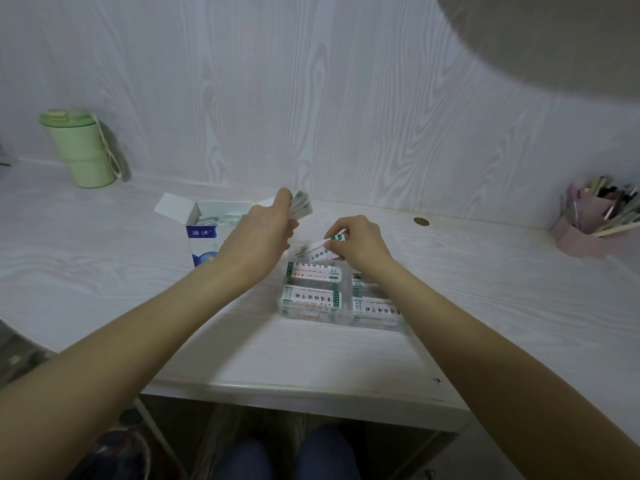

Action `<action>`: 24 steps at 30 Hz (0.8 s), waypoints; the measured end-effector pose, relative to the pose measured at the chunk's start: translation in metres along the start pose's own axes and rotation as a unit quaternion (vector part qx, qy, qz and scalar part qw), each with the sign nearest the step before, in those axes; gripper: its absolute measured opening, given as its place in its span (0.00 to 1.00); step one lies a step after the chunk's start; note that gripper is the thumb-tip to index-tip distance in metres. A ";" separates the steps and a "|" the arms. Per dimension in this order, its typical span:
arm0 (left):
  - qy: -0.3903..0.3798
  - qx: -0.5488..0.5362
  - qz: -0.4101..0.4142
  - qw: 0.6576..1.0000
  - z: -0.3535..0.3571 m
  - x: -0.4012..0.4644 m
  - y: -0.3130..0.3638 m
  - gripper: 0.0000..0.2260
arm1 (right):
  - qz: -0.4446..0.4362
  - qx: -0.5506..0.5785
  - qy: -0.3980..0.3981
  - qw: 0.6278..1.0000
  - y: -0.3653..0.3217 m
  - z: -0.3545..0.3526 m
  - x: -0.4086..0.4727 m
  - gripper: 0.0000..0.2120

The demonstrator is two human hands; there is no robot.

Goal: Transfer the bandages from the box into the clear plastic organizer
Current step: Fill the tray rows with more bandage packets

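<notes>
An open white-and-blue bandage box (204,233) stands on the white desk, with a few bandages visible inside. To its right lies the clear plastic organizer (311,315), its compartments holding white-and-green wrapped bandages. My left hand (263,233) grips a small stack of bandages (302,203) above the gap between box and organizer. My right hand (360,242) pinches one or two bandages (317,251) just over the organizer's far left compartment.
A green lidded cup (81,148) stands at the back left against the wall. A pink holder (585,233) full of pens sits at the far right. A round grommet (421,221) lies behind the organizer. The desk's front edge (294,396) runs close below my forearms.
</notes>
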State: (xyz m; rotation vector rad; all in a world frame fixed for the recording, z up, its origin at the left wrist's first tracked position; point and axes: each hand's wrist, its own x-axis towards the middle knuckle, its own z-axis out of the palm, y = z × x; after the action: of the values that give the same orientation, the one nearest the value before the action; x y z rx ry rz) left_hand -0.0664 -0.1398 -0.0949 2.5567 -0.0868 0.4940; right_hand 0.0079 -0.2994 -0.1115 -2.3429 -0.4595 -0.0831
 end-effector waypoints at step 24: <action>-0.005 -0.050 -0.020 0.999 -0.009 -0.007 -0.006 0.05 | -0.016 -0.187 -0.101 0.977 -0.013 0.019 0.018 0.07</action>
State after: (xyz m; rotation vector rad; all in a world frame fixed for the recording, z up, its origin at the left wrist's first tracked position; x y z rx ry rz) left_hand -0.0747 -0.1304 -0.0930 2.4582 -0.0610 0.4501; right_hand 0.0190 -0.2722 -0.1126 -2.7288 -0.6256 0.0593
